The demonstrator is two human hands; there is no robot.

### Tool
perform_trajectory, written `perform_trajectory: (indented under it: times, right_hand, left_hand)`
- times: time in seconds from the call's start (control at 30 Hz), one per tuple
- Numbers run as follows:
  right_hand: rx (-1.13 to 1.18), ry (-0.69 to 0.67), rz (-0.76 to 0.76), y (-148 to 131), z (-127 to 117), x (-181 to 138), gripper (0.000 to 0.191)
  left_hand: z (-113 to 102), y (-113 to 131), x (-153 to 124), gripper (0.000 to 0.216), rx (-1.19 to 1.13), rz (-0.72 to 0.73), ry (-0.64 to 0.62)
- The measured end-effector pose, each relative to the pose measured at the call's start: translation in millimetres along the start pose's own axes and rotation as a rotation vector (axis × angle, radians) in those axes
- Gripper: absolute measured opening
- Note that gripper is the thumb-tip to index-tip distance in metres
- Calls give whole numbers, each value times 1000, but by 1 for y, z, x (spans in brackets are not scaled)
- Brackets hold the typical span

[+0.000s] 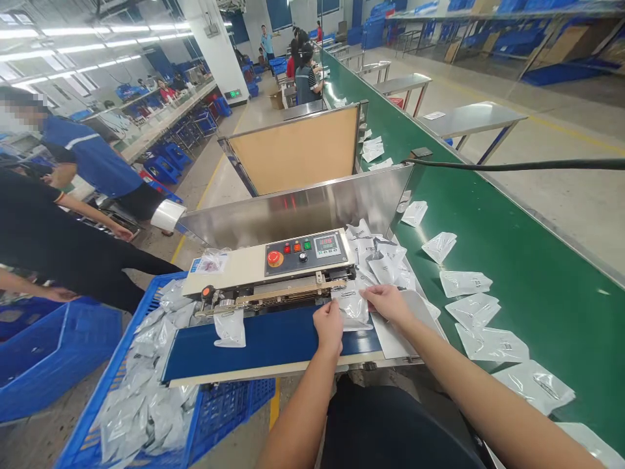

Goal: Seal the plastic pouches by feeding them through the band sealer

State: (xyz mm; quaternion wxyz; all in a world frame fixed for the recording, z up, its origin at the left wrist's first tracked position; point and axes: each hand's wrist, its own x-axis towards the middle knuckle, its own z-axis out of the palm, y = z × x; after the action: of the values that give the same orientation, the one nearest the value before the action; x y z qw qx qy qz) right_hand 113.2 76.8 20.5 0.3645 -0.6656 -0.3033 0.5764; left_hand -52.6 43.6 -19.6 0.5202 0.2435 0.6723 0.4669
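My left hand (328, 329) and my right hand (385, 305) both grip a white foil pouch (352, 306) at the feed end of a band sealer (307, 255). The pouch stands just right of the sealer's guide bar and lies partly over its blue conveyor belt (273, 339). Farther left on that belt, a second foil pouch (229, 329) hangs from the sealing jaws. Behind my right hand, a heap of loose pouches (381, 260) lies against the machine. Part of the sealing mechanism is hidden under its cover.
Loose pouches lie along a green conveyor (527, 306) on the right, under a black cable (512, 165). A blue crate of pouches (146, 384) stands at lower left. A co-worker in a blue shirt (88, 156) and another person in black (58, 241) stand left.
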Motion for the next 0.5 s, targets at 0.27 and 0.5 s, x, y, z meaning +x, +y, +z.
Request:
perform_trajectory:
  times: [0.27, 0.5]
  right_hand:
    - [-58, -41, -45, 23, -8, -55, 48]
    - [-173, 747, 72, 156, -189, -145, 59]
  left_hand:
    - [-67, 5, 24, 47, 9, 33, 112]
    - [-126, 18, 16, 42, 147, 359, 438]
